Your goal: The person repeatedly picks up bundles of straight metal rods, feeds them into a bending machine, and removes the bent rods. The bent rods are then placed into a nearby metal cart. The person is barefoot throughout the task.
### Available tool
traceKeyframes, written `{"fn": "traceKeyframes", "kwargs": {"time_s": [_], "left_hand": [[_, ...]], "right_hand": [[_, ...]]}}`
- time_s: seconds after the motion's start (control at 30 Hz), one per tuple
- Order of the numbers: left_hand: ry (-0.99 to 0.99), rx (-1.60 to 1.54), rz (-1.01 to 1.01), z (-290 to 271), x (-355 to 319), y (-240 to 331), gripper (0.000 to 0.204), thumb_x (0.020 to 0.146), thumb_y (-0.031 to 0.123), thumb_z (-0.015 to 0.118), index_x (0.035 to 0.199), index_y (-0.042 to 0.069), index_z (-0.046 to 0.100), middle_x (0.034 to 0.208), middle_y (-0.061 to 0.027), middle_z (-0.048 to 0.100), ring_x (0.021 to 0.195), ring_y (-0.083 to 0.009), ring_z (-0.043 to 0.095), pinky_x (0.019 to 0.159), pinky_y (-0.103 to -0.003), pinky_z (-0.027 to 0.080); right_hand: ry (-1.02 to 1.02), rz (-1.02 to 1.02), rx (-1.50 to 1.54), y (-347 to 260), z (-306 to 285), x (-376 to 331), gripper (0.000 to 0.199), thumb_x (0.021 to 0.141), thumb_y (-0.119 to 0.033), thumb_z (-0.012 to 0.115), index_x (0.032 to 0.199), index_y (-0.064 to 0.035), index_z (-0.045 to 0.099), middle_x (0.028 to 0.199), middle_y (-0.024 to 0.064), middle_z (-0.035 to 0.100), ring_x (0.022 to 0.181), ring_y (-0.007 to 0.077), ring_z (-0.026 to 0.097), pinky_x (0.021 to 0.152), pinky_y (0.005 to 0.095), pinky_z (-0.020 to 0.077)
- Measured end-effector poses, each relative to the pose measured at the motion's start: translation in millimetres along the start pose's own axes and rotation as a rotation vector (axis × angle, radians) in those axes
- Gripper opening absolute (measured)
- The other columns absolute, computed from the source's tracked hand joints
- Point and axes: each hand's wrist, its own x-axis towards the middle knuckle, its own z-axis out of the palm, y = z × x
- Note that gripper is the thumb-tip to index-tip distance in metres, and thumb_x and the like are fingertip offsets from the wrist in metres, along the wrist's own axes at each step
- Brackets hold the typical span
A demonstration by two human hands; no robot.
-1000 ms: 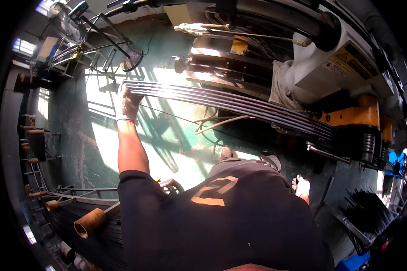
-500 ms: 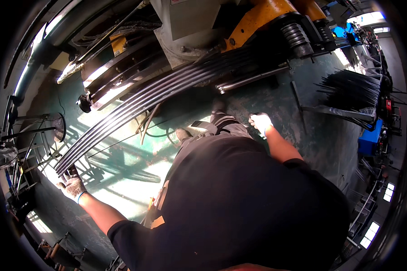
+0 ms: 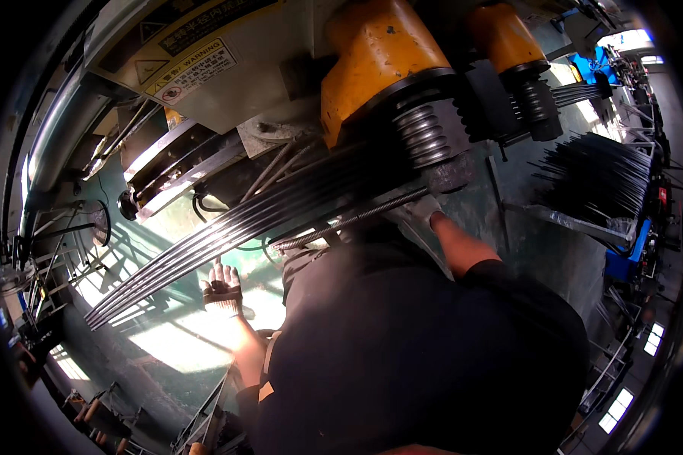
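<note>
Several long dark metal rods [image 3: 197, 246] run side by side from the machine toward the lower left, their left ends jutting out over the floor. My left hand [image 3: 222, 290], in a glove with dark patches, is held just below the rods. Its fingers are spread and it holds nothing. A ribbed metal bar [image 3: 353, 218] crosses in front of my body, nearer than the rods. Beside the right end of that bar is my right hand [image 3: 423, 209] in a pale glove. Its fingers are hidden or blurred, so whether it grips the bar is unclear.
Orange machine heads [image 3: 387, 45] with a ribbed metal roller [image 3: 423, 136] loom over the rods. A pale machine housing [image 3: 258, 53] carries warning labels. At right, a rack [image 3: 565, 218] bears a pile of dark rods [image 3: 596, 178]. A round-headed stand [image 3: 100, 226] is at far left.
My left hand has left the rods' far-left ends and come in toward my body, fingers spread. My right hand has moved up and left to the ribbed bar. The machine now appears closer.
</note>
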Motion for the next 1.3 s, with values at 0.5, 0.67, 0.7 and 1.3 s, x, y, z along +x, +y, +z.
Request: {"fn": "traceKeyframes", "kwargs": {"time_s": [0.5,0.67,0.7,1.3], "left_hand": [[0.509,-2.449,-0.821,69,-5,-63,0.044,0.107,0.028,0.036,0.151,0.025,0.038,0.161,0.0038,0.034,0.15,-0.0218,0.025,0.125,-0.048,0.017],[-0.096,0.236,-0.256,64,-24,-104,0.039,0.107,0.034,0.042,0.135,0.01,0.055,0.153,-0.0095,0.044,0.14,-0.031,0.037,0.119,-0.054,0.028],[-0.094,0.236,-0.209,62,-37,-107,0.044,0.108,0.037,0.04,0.13,0.003,0.056,0.143,-0.013,0.051,0.132,-0.0329,0.042,0.117,-0.051,0.03],[-0.369,-0.132,0.315,183,-113,15,0.025,0.09,0.035,0.08,0.081,0.018,0.065,0.068,0.0091,0.053,0.06,-0.0027,0.044,0.054,-0.017,0.039]], "right_hand": [[0.116,0.277,0.433,71,27,-124,0.038,0.091,-0.032,0.068,0.112,-0.0003,0.074,0.106,0.0231,0.074,0.102,0.0371,0.071,0.09,0.0411,0.0531],[0.314,0.206,0.422,94,51,-169,0.035,0.091,-0.033,0.067,0.099,-0.0001,0.076,0.089,0.0218,0.073,0.085,0.0352,0.07,0.081,0.0422,0.0518],[0.317,0.172,0.445,88,41,-169,0.036,0.091,-0.033,0.067,0.1,0.0002,0.075,0.09,0.0218,0.073,0.087,0.035,0.07,0.082,0.0417,0.0519],[0.778,-0.531,1.465,-104,-219,-127,0.051,0.099,-0.038,0.067,0.129,0.0029,0.061,0.118,0.011,0.067,0.103,0.0183,0.059,0.094,0.0332,0.0458]]}}
